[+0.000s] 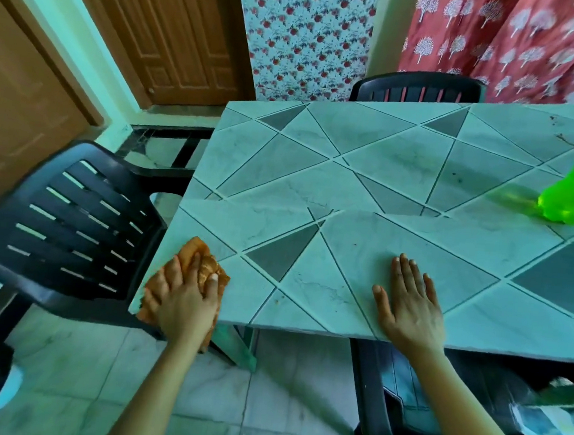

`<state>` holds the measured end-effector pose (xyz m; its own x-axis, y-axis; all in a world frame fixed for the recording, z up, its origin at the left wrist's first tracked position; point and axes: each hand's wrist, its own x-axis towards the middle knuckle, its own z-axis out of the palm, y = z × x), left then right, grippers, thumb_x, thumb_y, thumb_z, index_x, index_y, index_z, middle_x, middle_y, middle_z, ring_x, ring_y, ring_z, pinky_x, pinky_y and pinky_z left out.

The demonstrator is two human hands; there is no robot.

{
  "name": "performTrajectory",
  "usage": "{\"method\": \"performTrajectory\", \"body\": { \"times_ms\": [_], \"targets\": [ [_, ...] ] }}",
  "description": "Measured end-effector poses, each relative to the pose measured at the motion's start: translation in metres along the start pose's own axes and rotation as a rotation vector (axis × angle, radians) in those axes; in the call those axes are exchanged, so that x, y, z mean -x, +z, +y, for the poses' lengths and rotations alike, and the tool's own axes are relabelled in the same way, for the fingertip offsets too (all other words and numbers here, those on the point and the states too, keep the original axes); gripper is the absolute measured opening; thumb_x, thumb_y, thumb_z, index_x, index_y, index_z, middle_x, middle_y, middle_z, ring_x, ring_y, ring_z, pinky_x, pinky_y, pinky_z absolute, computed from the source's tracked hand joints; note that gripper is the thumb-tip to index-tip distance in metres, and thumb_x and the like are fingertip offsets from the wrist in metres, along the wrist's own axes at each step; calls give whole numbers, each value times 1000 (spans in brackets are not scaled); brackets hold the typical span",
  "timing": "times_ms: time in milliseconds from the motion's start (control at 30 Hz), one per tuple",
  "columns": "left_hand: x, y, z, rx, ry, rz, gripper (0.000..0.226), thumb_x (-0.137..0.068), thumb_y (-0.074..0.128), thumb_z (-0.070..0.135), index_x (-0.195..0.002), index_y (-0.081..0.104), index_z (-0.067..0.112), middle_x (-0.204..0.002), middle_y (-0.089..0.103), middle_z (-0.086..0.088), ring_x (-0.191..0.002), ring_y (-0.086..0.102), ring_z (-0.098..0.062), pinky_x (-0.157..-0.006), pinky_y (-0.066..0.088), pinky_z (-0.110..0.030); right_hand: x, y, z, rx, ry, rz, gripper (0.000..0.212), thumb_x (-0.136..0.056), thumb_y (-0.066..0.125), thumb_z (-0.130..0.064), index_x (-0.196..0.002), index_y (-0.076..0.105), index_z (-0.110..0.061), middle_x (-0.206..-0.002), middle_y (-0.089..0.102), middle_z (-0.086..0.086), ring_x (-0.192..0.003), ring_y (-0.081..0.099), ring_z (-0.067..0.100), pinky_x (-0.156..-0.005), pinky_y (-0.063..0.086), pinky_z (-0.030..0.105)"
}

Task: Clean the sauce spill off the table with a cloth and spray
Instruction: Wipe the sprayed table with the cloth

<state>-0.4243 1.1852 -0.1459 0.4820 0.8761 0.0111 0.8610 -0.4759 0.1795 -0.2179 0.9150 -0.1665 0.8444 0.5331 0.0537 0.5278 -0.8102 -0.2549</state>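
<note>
Left hand [186, 295] is gripping a crumpled orange cloth [203, 262] at the corner of the grey triangle-patterned table [350, 174], right hand [409, 306] lying spread flat; any outward stroke risks sweeping off the edge.

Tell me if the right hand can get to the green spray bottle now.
Probably yes. The right hand lies flat and empty on the table, and only bare tabletop shows between it and the green spray bottle at far right, though it may need a lean.
</note>
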Motion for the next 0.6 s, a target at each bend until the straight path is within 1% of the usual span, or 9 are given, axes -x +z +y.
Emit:
{"method": "performTrajectory", "body": {
  "times_ms": [100, 200, 233, 300, 367, 433, 467, 533, 600],
  "targets": [
    [40, 14, 64, 26, -28, -35, 74, -82, 14, 59, -145, 34, 25, -154, 26, -14, -140, 20, -38, -110, 5, -59, 0, -1, 1, -10, -11, -14, 83, -85, -3, -62, -150, 8, -11, -158, 5, 2, -145, 1, 13, -116, -5, 29],
    [66, 23, 135, 39, 38, -82, 70, -80, 26, 54, -137, 49, 21, -144, 42, -19, -131, 36, -42, -105, 9, -62, 1, -6, 3, -61, -30, -33, 84, -82, -6, -63, -150, 4, -14, -157, 1, -1, -143, -6, 7, -115, -8, 26],
    [69, 23, 155, 49, 56, -83, 70, -80, 27, 54, -137, 49, 21, -145, 40, -19, -132, 35, -43, -105, 8, -62, 0, -6, 3, -86, -34, -39, 84, -82, -7, -63, -150, 4, -15, -157, 0, -2, -141, -7, 5, -115, -9, 25],
    [73, 22, 185, 22, 133, -144, 71, -82, 23, 54, -144, 37, 23, -153, 26, -17, -140, 21, -40, -109, 3, -62, 0, -9, 5, -140, -41, -49, 85, -80, -7, -62, -150, 5, -16, -157, -1, -3, -141, -8, 4, -114, -10, 24],
    [73, 23, 187, -24, 302, -191, 72, -83, 14, 58, -148, 27, 28, -157, 16, -10, -144, 11, -35, -111, 0, -60, -2, -12, 12, -154, -41, -58, 86, -79, -7, -62, -150, 6, -15, -158, 1, -2, -143, -6, 6, -113, -11, 23],
    [75, 22, 165, -12, 436, -182, 75, -81, 10, 61, -146, 32, 30, -157, 20, -5, -144, 14, -31, -114, 3, -57, -4, -16, 31, -110, -47, -64, 88, -78, -8, -62, -150, 7, -14, -158, 2, -1, -142, -7, 5, -112, -12, 23],
    [77, 22, 151, 6, 449, -153, 75, -82, 12, 61, -143, 38, 28, -155, 25, -5, -143, 18, -31, -115, 8, -56, -5, -19, 46, -80, -45, -69, 88, -78, -9, -62, -150, 6, -14, -158, 1, -1, -141, -8, 5, -112, -12, 23],
    [70, 20, 118, 37, 322, -47, 69, -86, 20, 59, -139, 46, 23, -152, 33, -6, -141, 26, -32, -114, 14, -56, -8, -24, 70, -45, -30, -86, 90, -76, -12, -63, -150, 5, -13, -158, 0, 0, -142, -8, 7, -112, -12, 24],
    [50, 15, 101, 8, 126, -54, 59, -93, 28, 55, -142, 40, 27, -156, 22, -2, -143, 19, -29, -116, 8, -52, -9, -27, 84, -52, -8, -85, 91, -76, -12, -63, -150, 6, -11, -158, 2, 2, -144, -5, 11, -114, -10, 27]
  ]
}}
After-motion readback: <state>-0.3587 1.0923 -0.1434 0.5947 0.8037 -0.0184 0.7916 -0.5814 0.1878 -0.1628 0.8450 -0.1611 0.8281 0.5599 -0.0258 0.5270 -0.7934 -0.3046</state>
